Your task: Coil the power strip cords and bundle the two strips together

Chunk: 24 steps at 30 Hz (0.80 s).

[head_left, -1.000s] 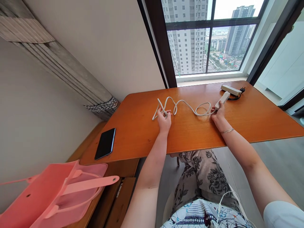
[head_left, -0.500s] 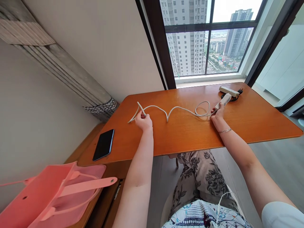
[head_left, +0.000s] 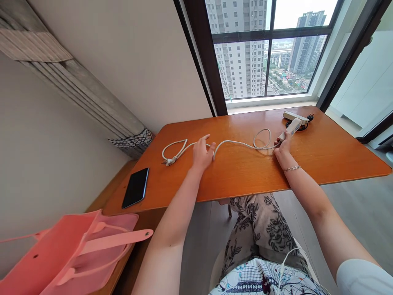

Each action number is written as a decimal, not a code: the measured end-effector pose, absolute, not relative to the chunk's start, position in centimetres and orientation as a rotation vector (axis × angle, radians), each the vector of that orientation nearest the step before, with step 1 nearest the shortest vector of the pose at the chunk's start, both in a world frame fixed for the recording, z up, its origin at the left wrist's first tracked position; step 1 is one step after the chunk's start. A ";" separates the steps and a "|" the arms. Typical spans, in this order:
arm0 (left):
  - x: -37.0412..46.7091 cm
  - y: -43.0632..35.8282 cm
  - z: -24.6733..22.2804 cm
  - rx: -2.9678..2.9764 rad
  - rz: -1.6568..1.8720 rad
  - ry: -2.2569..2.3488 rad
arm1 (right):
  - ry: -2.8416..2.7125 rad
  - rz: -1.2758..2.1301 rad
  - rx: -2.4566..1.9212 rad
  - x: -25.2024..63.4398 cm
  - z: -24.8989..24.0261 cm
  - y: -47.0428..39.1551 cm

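Note:
My right hand (head_left: 283, 146) holds a white power strip (head_left: 291, 129) tilted up off the table's right side. From its near end a white cord (head_left: 236, 141) loops once and runs left across the wood. My left hand (head_left: 203, 153) is over the cord's middle, thumb and fingers apart, and holds nothing; whether it touches the cord I cannot tell. At the cord's left end a white plug (head_left: 170, 161) lies on the table, its prongs pointing left.
The wooden table (head_left: 245, 176) stands against the window. A second power strip (head_left: 295, 117) with a black cord lies behind my right hand. A black phone or tablet (head_left: 135, 187) rests near the left edge. A pink bag (head_left: 70, 254) sits at the lower left.
My left hand has let go of the cord's plug end and moved right along the cord, its fingers opening. The plug now lies on the table. My right hand stays on the power strip.

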<state>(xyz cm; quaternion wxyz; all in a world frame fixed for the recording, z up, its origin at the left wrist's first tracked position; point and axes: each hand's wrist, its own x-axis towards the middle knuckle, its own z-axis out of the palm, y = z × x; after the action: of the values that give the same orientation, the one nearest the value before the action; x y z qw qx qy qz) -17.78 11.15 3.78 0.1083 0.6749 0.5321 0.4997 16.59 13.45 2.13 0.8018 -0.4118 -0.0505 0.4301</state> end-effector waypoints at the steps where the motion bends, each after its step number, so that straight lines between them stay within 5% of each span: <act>1: -16.4 11.0 3.1 1.963 1.384 1.509 | -0.100 0.908 -0.868 16.7 2.3 13.4; 5: -14.3 10.8 1.7 1.700 1.072 1.380 | -0.134 0.852 -0.848 17.4 3.1 13.2; 10: -19.7 11.3 4.3 1.532 1.188 1.636 | -0.088 0.702 -0.946 21.5 4.3 12.3; 16: -28.5 10.1 6.1 1.743 1.128 2.361 | -0.085 0.408 -1.176 30.3 5.3 9.0; 24: -29.6 9.9 4.3 2.166 0.577 2.446 | -0.163 0.214 -1.378 35.9 3.4 5.3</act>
<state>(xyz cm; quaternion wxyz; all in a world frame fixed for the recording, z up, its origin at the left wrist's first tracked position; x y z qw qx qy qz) -29.55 9.89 4.25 -0.0880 0.6504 0.7343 0.1732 35.87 5.25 3.37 0.7637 -0.6336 -0.0749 0.0985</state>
